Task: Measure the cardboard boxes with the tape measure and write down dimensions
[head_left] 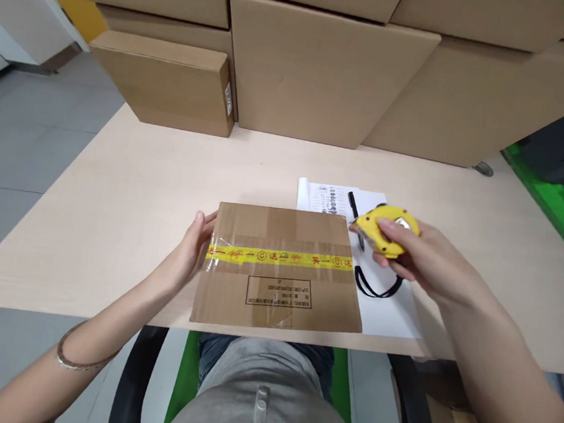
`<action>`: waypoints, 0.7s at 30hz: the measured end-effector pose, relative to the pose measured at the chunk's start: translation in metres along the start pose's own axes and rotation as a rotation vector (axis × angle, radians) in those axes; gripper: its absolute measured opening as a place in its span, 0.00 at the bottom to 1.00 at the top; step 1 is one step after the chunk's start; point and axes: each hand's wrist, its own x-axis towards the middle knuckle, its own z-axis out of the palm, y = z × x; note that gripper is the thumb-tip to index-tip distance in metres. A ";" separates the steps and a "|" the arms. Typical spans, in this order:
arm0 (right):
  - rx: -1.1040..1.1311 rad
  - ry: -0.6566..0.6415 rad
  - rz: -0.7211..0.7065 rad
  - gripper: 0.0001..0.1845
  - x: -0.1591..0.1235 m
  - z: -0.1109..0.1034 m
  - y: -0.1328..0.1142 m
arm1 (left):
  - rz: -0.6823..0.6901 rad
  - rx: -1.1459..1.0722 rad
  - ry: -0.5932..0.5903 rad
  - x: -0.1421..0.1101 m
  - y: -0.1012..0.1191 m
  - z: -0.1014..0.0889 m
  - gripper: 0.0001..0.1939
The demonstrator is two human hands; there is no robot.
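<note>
A flat cardboard box [278, 291] sealed with yellow printed tape [280, 258] lies on the table in front of me. My left hand [193, 246] rests against the box's left edge, at the end of the yellow tape, fingers together. My right hand [420, 255] is closed around a yellow tape measure [384, 229] at the box's right edge. Its black wrist strap [377, 288] hangs down onto a white paper sheet.
The white paper sheet [387, 311] with a black pen [352, 205] lies right of the box. Large cardboard boxes [320, 75] stand stacked along the table's far side. The light wooden table [111, 222] ends at my lap. A green surface [552, 198] lies at the far right.
</note>
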 end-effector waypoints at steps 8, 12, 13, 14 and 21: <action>0.177 -0.028 -0.187 0.21 -0.055 -0.005 0.013 | 0.295 -0.182 0.197 -0.002 0.025 0.019 0.34; 0.132 -0.029 -0.171 0.19 -0.071 -0.015 0.028 | 0.546 -0.110 0.195 0.008 0.013 0.020 0.22; 0.089 -0.028 -0.151 0.18 -0.073 -0.017 0.031 | 0.559 -0.098 0.169 0.011 0.008 0.018 0.21; 0.037 -0.013 -0.142 0.17 -0.075 -0.019 0.032 | 0.558 -0.086 0.131 0.012 0.003 0.017 0.21; -0.327 0.108 -0.652 0.21 -0.055 0.001 -0.026 | 0.557 -0.125 0.007 0.014 0.000 0.016 0.26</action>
